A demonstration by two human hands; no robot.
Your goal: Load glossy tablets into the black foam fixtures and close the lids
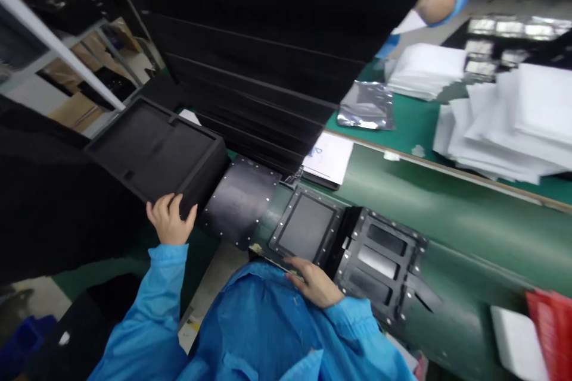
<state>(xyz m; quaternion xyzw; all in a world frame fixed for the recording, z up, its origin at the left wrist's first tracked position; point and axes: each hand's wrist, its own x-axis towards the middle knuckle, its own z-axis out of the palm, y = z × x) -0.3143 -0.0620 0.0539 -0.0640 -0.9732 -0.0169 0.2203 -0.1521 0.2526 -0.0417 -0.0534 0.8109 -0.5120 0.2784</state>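
My left hand (171,221) is at the front edge of a thick black tray (196,187), its fingertips against the edge and the fingers apart. The tray's recessed panel (152,143) is dark and flat. My right hand (315,283) lies at the near edge of a black frame (286,223) around a grey rectangular panel (306,226), with its fingers stretched out. A dark square plate (241,199) dotted with pale spots along its border lies between the two hands. To the right sits a black frame with three slots (379,262), a strap (424,292) lying off its side.
A black curtain (250,41) hangs over the far side. Behind it a raised green shelf (411,122) bears stacks of white sheets (513,119) and a silvery bag (366,106). A co-worker's arm (435,6) shows there. A white block (518,342) and red bags (554,327) lie right.
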